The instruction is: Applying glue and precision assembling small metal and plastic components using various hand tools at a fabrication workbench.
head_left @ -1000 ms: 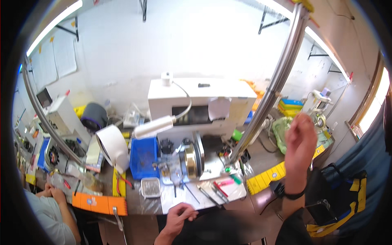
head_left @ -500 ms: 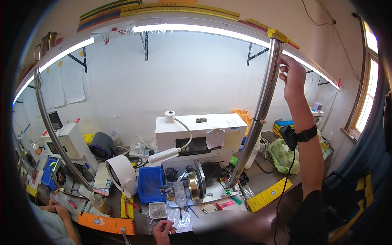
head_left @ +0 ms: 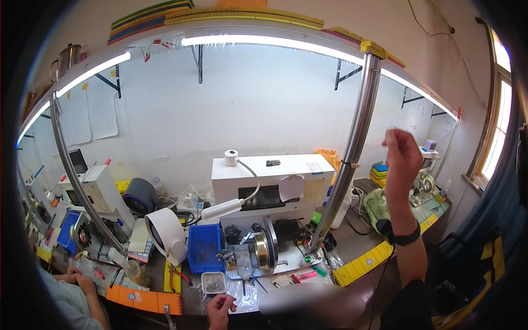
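Observation:
Raised at the right is my right hand, its fingers curled in and slightly blurred. Whether anything is in it I cannot make out. It is apart from the upright metal pole to its left. A black strap with a small device and cable circles that wrist. My left hand is low at the bench's front edge, fingertips pinched; anything between them is too small to tell. Just beyond it stand a small white tray of tiny metal parts and a clear plastic bag. A machine with a brass-coloured wheel sits behind.
A blue bin, a white fan-like housing and red-handled pliers lie to the left. A white cabinet with a lamp stands behind. Yellow strips edge the right bench. Another person's hands show far left.
My right hand has come down and away from the top of the metal pole, still curled. My left hand stays by the front edge, nearly unmoved.

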Demonstrator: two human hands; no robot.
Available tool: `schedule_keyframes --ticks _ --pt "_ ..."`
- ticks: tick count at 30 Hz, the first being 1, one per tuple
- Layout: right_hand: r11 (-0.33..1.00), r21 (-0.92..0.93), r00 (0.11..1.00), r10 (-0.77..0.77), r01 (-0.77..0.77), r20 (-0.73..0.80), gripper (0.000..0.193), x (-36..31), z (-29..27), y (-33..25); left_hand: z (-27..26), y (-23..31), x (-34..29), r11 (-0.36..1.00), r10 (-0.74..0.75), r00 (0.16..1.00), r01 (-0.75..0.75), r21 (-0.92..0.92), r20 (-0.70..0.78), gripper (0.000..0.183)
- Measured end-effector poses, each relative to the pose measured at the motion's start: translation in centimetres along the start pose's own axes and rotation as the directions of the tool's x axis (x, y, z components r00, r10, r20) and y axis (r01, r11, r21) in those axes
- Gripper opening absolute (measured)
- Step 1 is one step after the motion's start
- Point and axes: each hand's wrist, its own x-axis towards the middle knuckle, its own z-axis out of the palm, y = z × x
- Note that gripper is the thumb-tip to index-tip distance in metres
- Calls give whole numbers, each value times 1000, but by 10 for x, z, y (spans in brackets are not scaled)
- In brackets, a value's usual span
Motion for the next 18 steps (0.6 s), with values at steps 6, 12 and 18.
schedule_keyframes --ticks 6,12,18 --pt "912 -301 934 331 -280 133 5 -163 -33 75 -5 -15 20 997 -79 996 79 -3 -46 10" --pt "785 -399 779 585 -473 227 14 -251 -41 129 0 -10 25 966 -32 995 56 252 -99 12" --pt "751 -360 758 633 -553 158 13 -267 -44 157 8 -14 26 927 10 990 43 373 -141 15"
